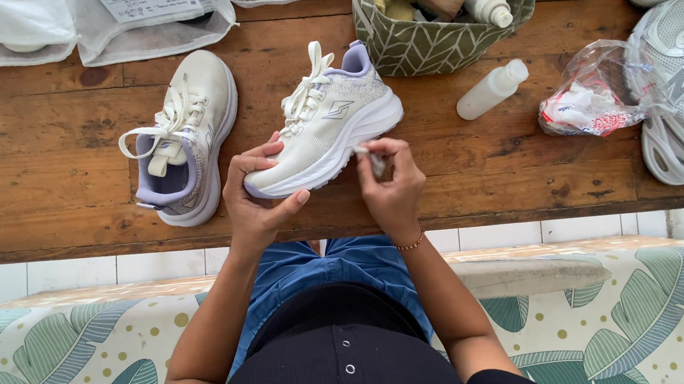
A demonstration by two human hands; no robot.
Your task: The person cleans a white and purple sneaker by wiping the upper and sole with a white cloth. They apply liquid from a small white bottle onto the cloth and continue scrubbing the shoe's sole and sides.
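Two hands meet on one cream sneaker [332,123] at the near edge of the wooden counter [53,188]. The left hand [255,198] cups the toe, fingers wrapped under the sole and thumb along the near side, so it is clamped on the shoe. The right hand [390,187] is pinched shut on a small whitish piece, perhaps a wipe or eraser [376,162], pressed against the white midsole on the shoe's right side.

The shoe's long axis runs diagonally: toe toward the person at the near edge, lilac heel collar pointing to the far right, toward the patterned basket [433,42]. It lies directly ahead of both hands, tipped so its outer side faces up; the left is nearer the toe, the right nearer mid-length.

Its mate [184,137] rests to the left, well apart from either hand, opening up. A white squeeze bottle [492,90] lies beyond the right hand.
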